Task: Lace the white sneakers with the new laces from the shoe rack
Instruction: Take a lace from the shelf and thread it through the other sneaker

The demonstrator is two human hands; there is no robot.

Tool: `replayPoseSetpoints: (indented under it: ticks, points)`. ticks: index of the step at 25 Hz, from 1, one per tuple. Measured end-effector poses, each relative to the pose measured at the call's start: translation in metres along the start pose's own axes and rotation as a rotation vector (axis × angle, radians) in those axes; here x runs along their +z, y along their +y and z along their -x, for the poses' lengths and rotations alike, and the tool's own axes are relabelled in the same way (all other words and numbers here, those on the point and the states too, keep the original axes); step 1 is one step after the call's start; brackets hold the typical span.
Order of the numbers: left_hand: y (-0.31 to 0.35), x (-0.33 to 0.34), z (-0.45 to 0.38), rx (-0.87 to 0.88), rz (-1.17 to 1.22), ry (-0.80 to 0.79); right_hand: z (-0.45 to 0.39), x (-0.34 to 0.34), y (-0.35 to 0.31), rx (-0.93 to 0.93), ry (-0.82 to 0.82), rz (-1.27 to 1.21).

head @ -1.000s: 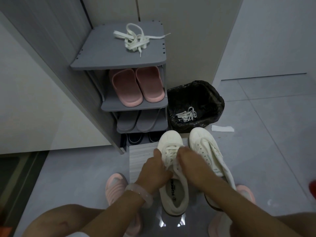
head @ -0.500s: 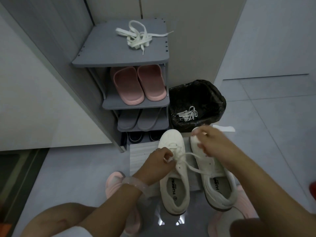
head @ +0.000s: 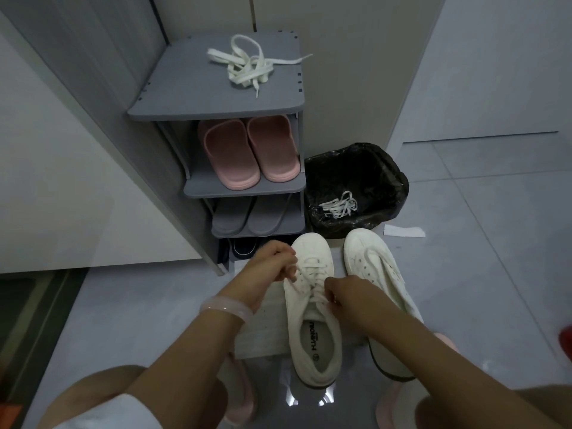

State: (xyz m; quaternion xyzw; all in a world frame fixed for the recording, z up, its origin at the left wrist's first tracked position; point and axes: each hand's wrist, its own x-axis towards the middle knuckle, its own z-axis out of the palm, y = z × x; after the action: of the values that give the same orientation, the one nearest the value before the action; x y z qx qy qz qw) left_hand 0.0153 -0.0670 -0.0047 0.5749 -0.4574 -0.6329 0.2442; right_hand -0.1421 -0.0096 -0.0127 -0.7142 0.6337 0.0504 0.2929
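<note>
Head view: left hand (head: 272, 263) curled, pinching lace end (head: 292, 281) at left edge of left sneaker (head: 312, 308); right hand (head: 343, 294) curled, pinching lace at same shoe's right eyelets. Right sneaker (head: 376, 274) just right of right hand, unlaced. New laces (head: 247, 68) piled on shoe rack (head: 216, 100) top, well ahead of hands. Old laces (head: 339, 204) in black-lined bin (head: 380, 168), ahead-right.
</note>
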Motion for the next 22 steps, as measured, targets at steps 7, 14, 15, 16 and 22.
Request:
replayPoseSetpoints:
  ticks: [7, 14, 15, 16, 22]
  points:
    - [-0.004, -0.016, 0.006, 0.289, -0.863, -0.04, 0.003, -0.014, 0.005, 0.014, 0.076, -0.038]
    - [-0.008, -0.009, 0.006, 0.247, -0.875, -0.251, 0.003, -0.01, -0.006, -0.121, 0.097, 0.028]
    - [-0.009, -0.01, 0.005, 0.266, -0.906, -0.244, 0.002, -0.005, -0.009, -0.138, 0.087, 0.058]
    - [-0.009, -0.011, 0.005, 0.291, -0.963, -0.242, 0.001, 0.0, -0.011, -0.138, 0.079, 0.08]
    - [-0.024, -0.012, 0.004, 0.406, -1.208, 0.038, 0.0, 0.006, -0.006, -0.057, 0.039, -0.037]
